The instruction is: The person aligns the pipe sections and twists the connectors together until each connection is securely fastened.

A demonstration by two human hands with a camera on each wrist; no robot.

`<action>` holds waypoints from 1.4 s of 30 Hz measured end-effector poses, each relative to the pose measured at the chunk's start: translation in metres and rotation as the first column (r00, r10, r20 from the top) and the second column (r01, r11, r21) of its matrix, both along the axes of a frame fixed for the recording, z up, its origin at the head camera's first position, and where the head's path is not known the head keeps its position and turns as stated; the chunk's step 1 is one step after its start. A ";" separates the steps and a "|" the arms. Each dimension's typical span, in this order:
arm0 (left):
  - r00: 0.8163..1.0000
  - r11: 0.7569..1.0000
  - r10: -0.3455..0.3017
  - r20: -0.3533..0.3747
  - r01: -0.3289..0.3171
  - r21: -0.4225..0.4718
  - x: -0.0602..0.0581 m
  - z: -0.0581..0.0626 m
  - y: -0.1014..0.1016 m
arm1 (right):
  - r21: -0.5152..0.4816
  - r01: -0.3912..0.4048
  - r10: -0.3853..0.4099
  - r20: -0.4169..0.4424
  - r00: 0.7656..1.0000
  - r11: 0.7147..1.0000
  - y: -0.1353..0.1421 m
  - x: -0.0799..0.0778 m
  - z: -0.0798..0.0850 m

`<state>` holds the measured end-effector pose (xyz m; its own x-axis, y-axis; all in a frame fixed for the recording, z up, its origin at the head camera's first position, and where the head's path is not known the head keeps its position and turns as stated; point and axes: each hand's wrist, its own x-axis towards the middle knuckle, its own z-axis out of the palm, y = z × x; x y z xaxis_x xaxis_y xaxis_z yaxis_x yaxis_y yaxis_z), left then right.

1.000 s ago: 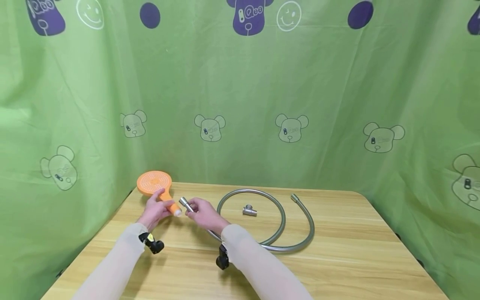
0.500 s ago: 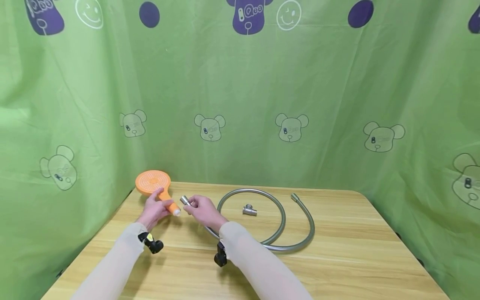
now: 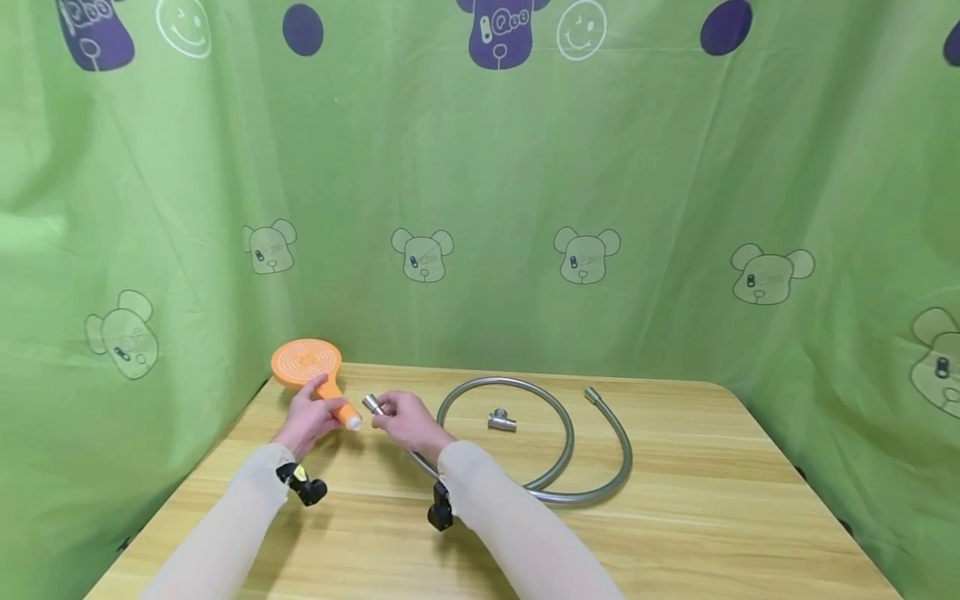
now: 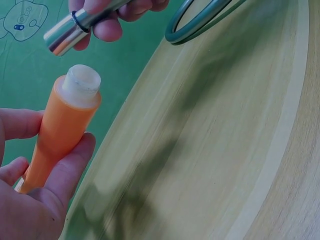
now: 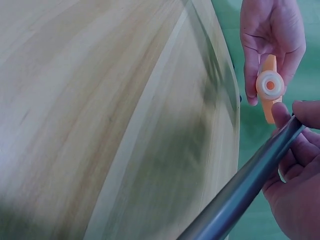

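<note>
My left hand (image 3: 307, 420) grips the handle of an orange shower head (image 3: 306, 360), its round perforated face turned up at the table's far left. The handle's white threaded end (image 4: 82, 82) points toward my right hand (image 3: 411, 422). Between thumb and fingers that hand pinches one end of a grey shower hose (image 5: 250, 175). A shiny metal connector (image 4: 66, 35) at this hose end faces the white end, a small gap apart. From the right hand the hose loops back over the table, and its other metal end (image 3: 592, 394) lies at the right.
Inside the hose loop, a small metal angle valve or tee fitting (image 3: 502, 420) lies on the wooden table (image 3: 712, 500). A green printed curtain (image 3: 480, 317) hangs behind the table and along both sides. Small black cameras (image 3: 441, 507) are strapped to both wrists.
The right hand and hose connector have shifted very slightly, the connector tilting a little. The left hand still holds the shower head in nearly the same place.
</note>
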<state>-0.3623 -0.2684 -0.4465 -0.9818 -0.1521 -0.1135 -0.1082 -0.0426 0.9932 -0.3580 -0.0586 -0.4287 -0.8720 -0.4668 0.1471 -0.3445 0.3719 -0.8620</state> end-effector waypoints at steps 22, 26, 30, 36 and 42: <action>1.000 1.000 0.021 -0.005 -0.021 -0.019 0.000 -0.001 -0.002 | -0.014 0.022 -0.022 0.011 1.000 1.000 0.000 -0.006 -0.005; 0.999 1.000 0.030 -0.025 -0.029 0.004 -0.001 0.001 -0.004 | -0.011 0.009 -0.009 -0.014 1.000 1.000 -0.003 -0.006 -0.004; 0.998 0.999 0.039 -0.041 -0.039 0.000 -0.001 0.003 -0.005 | -0.017 -0.007 0.006 -0.020 1.000 1.000 -0.005 -0.003 -0.002; 0.995 0.998 0.068 -0.071 -0.069 -0.003 0.000 0.007 -0.001 | -0.021 -0.023 0.023 -0.018 1.000 1.000 -0.007 0.000 -0.001; 0.991 0.997 0.081 -0.106 -0.079 0.023 0.001 0.011 0.002 | -0.006 -0.017 0.017 -0.031 0.999 1.000 -0.007 -0.001 -0.004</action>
